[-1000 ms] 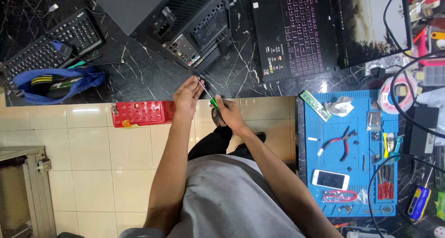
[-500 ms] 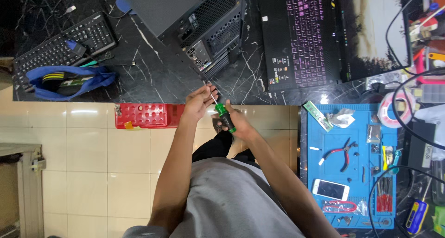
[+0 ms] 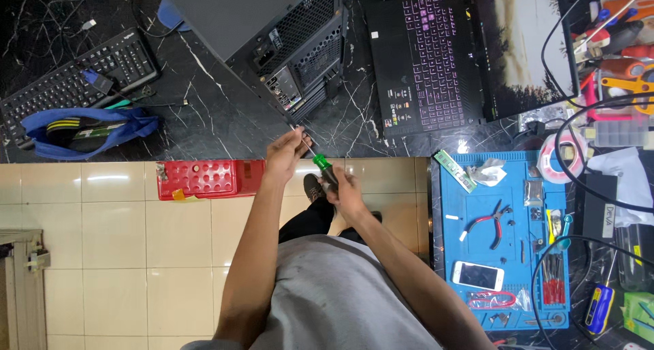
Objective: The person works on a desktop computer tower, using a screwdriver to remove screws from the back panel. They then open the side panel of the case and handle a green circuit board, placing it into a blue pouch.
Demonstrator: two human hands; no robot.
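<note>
Both hands are closing in: right hand [image 3: 347,190] is wrapping shut on the green-handled screwdriver [image 3: 320,162], left hand [image 3: 286,152] is pinching its shaft, and I'm now bringing its tip toward the computer case [image 3: 286,43] at twelve o'clock on the table [image 3: 204,118].

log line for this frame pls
left hand: steadies shaft | right hand: grips green-handled screwdriver | tip: at corner of black computer case

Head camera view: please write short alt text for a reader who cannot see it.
A person's right hand grips a green-handled screwdriver, while the left hand steadies its metal shaft near a black perforated computer case on a dark marble counter.
</note>
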